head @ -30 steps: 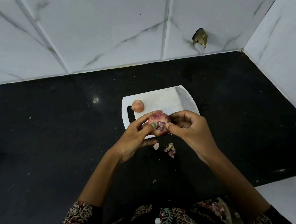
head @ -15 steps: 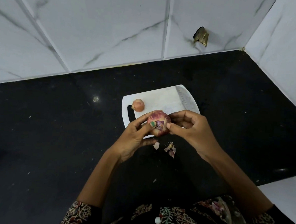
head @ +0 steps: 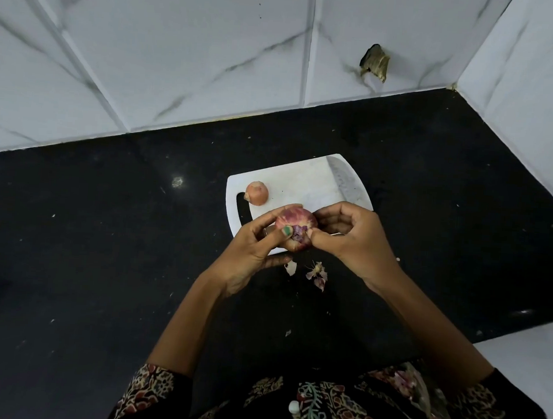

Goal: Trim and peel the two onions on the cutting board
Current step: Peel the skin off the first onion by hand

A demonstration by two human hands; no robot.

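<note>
- The black counter (head: 103, 263) is dark, speckled stone; the white cutting board (head: 290, 181) on it is smooth with rounded corners.
- The left hand (head: 250, 249) holds the red onion (head: 295, 226) just above the board's near edge; the right hand (head: 351, 236) pinches loose skin at its end.
- The skin looks dry and thin, so pull slowly along the curve.
- The small onion (head: 256, 192), round and unpeeled, waits on the board.

Two onions: a red onion (head: 295, 222) above the cutting board's (head: 299, 181) near edge, a small onion (head: 256, 192) near its left edge. One knife (head: 345, 181).
</note>
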